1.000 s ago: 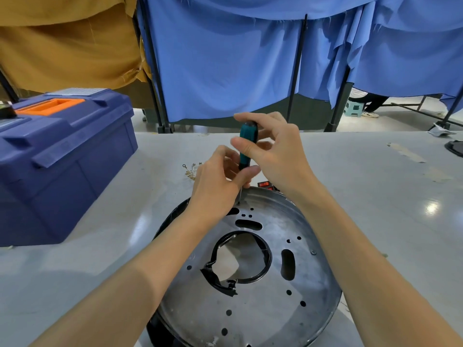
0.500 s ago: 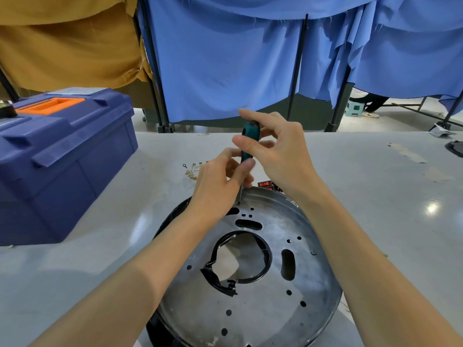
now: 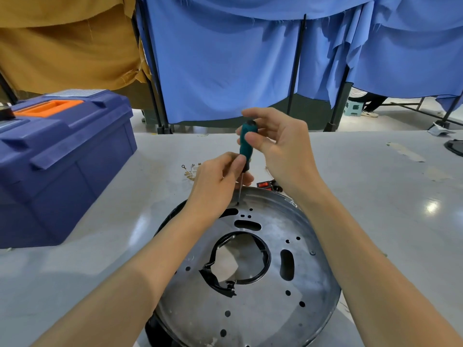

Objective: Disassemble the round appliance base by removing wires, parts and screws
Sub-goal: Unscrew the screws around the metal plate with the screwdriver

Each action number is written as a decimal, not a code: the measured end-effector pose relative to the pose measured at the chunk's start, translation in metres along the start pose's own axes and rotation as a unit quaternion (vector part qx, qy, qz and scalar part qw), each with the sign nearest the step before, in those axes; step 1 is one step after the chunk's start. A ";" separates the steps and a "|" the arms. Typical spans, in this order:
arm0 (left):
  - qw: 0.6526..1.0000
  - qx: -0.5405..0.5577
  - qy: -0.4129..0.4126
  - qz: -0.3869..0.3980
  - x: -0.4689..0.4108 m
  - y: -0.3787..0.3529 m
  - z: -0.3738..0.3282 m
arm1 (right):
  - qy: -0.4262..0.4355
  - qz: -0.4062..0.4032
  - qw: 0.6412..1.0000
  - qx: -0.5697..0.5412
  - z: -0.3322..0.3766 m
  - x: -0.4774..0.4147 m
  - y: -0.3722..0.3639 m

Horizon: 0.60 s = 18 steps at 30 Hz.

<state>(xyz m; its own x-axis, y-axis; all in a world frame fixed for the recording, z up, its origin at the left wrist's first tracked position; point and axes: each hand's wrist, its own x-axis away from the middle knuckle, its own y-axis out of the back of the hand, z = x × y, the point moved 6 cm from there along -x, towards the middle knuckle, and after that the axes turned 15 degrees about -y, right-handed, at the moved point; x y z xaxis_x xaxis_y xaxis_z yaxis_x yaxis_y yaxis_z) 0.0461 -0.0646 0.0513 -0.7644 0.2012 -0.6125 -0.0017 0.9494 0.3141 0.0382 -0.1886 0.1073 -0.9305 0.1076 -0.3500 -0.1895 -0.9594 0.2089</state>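
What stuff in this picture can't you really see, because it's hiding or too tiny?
Head view:
- What the screwdriver tip sits in: too small.
- Small metal bits: tiny, partly behind the left hand.
- Red part: half hidden behind the rim of the round base.
- Base's near edge: cut off by the picture's bottom.
- Dark object: cut off by the right edge.

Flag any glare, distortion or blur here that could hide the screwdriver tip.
Head view: the wide-angle lens bows the curtain poles; one bright glare spot lies on the table at right; the round base shows only soft sheen, holes readable; screwdriver, left hand and right hand are sharp, tip visible.
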 end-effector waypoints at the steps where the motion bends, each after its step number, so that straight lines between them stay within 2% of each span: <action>1: 1.000 0.002 0.002 0.005 0.000 0.000 0.001 | -0.002 0.007 1.000 -0.015 -0.001 0.000 0.000; 3: 1.000 -0.003 -0.004 0.012 -0.001 -0.001 0.001 | 0.001 0.020 0.999 -0.025 0.000 0.001 -0.002; 8: 0.999 -0.036 -0.024 0.001 -0.002 0.002 -0.002 | 0.014 0.022 0.999 0.040 0.001 0.004 -0.008; 14: 0.999 -0.029 -0.008 0.033 -0.001 -0.004 0.000 | -0.003 0.023 1.000 -0.008 0.001 0.002 -0.003; 18: 1.000 -0.024 -0.001 -0.002 -0.001 0.001 0.001 | 0.014 0.029 0.999 0.041 0.001 0.005 -0.007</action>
<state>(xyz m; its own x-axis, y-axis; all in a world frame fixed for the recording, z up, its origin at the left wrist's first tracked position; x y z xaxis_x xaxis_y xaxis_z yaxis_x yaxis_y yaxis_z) 0.0481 -0.0638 0.0515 -0.7628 0.1978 -0.6157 -0.0365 0.9374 0.3463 0.0350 -0.1807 0.1055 -0.9321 0.0440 -0.3596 -0.1615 -0.9390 0.3036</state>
